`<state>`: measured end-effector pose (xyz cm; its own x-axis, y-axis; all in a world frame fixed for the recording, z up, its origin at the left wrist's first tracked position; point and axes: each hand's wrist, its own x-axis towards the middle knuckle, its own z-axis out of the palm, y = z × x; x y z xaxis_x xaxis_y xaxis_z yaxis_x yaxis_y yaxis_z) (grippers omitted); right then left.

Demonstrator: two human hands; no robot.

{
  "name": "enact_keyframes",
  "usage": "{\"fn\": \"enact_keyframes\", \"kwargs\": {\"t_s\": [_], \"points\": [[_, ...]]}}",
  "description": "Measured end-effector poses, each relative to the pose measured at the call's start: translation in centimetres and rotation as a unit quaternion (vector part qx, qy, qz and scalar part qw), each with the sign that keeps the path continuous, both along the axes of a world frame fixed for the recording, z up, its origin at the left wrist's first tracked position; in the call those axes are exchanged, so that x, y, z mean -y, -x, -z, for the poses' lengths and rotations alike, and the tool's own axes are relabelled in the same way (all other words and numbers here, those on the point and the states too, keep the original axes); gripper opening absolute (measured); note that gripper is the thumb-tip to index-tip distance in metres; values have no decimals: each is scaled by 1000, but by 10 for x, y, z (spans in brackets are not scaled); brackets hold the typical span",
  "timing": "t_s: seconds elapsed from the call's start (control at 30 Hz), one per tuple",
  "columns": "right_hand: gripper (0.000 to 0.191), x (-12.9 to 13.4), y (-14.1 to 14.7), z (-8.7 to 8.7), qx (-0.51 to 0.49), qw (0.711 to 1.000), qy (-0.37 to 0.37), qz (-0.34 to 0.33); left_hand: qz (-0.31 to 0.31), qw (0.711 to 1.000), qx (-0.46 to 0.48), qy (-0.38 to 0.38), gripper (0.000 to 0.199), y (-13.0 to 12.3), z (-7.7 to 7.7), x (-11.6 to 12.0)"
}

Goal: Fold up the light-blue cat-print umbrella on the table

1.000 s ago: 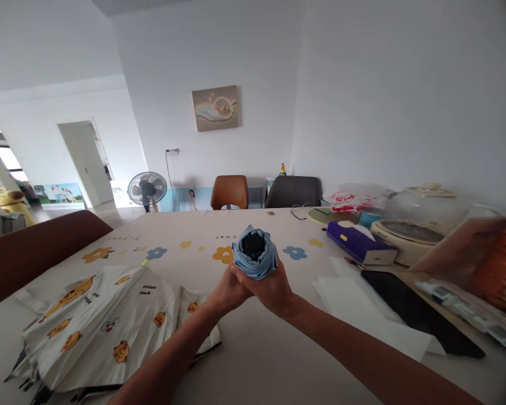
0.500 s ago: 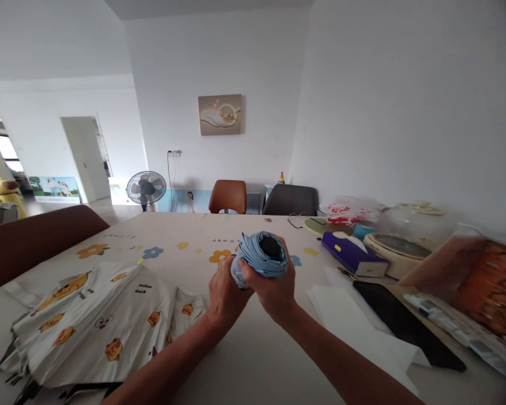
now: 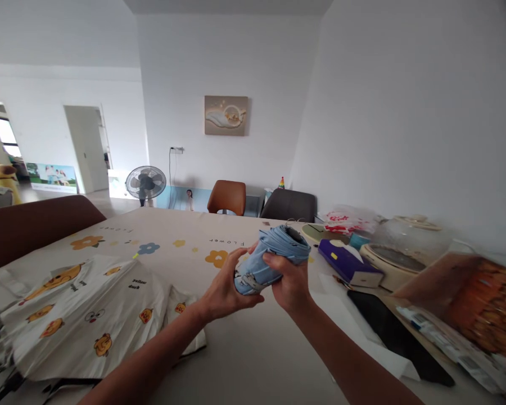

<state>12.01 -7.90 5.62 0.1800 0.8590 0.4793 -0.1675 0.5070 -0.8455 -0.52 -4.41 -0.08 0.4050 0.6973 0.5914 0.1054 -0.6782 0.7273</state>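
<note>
A rolled light blue cloth bundle (image 3: pixel 263 264), likely a folded umbrella, is held above the table, tilted with its dark end up and to the right. My left hand (image 3: pixel 230 289) curves around its lower left end, thumb on top and fingers beneath. My right hand (image 3: pixel 293 281) grips the upper right part, with the thumb across the front. Left of my hands, a white umbrella with yellow duck prints (image 3: pixel 80 320) lies partly spread on the table, its dark ribs showing at the lower left.
On the right side of the table (image 3: pixel 236 349) are a purple tissue box (image 3: pixel 349 263), white paper (image 3: pixel 346 320), a black flat object (image 3: pixel 398 334), a glass-lidded pot (image 3: pixel 394 256) and an orange-brown package (image 3: pixel 484 304). Chairs (image 3: pixel 226 197) and a fan (image 3: pixel 145 183) stand beyond.
The blue bundle has tilted to the right, showing more of its side. My left hand has moved to its lower end, while my right hand has shifted right with the upper part.
</note>
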Motion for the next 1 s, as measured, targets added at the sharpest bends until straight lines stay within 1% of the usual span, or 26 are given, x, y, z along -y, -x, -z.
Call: {"fn": "enact_keyframes", "kwargs": {"t_s": [0.07, 0.13, 0.2, 0.27, 0.33, 0.37, 0.43, 0.5, 0.57, 0.7, 0.77, 0.83, 0.9, 1.0], "points": [[14, 1, -1, -4, -14, 1000, 5, -18, 59, 997, -9, 56, 76, 4, -6, 1], [14, 1, -2, -6, -23, 999, 0, -40, 94, 989, -24, 114, 56, 5, -10, 3], [12, 0, -3, -7, -29, 998, -9, -58, 99, 982, -28, 161, 39, 4, -11, 5], [11, -5, -4, -7, -28, 997, -8, -67, 83, 980, -16, 182, 31, 0, -9, 7], [14, -11, -4, -7, -37, 998, -1, -50, 34, 985, -2, 166, 29, -5, -5, 10], [16, -15, -4, -7, -48, 998, -1, -28, -4, 989, -5, 148, 28, -7, -4, 11], [24, -22, -2, -8, -71, 997, -10, 32, -110, 987, -38, 111, 29, -11, -2, 12], [34, -28, 1, -9, -83, 993, -22, 84, -221, 966, -98, 92, 32, -13, -3, 13], [38, -33, 3, -9, -77, 991, -21, 104, -289, 940, -157, 90, 34, -13, -5, 14], [43, -37, 4, -11, -44, 992, -11, 118, -338, 910, -231, 63, 34, -11, -8, 13], [45, -39, 2, -14, -40, 988, -9, 147, -351, 900, -256, 36, 34, -9, -7, 11], [40, -39, 0, -17, -44, 985, -3, 169, -360, 893, -271, 7, 34, -8, -5, 10], [31, -40, -1, -20, -60, 985, 4, 164, -370, 886, -279, -19, 34, -8, -1, 9], [24, -42, -1, -21, -110, 986, 8, 128, -380, 880, -282, -35, 33, -11, 4, 9]]}}
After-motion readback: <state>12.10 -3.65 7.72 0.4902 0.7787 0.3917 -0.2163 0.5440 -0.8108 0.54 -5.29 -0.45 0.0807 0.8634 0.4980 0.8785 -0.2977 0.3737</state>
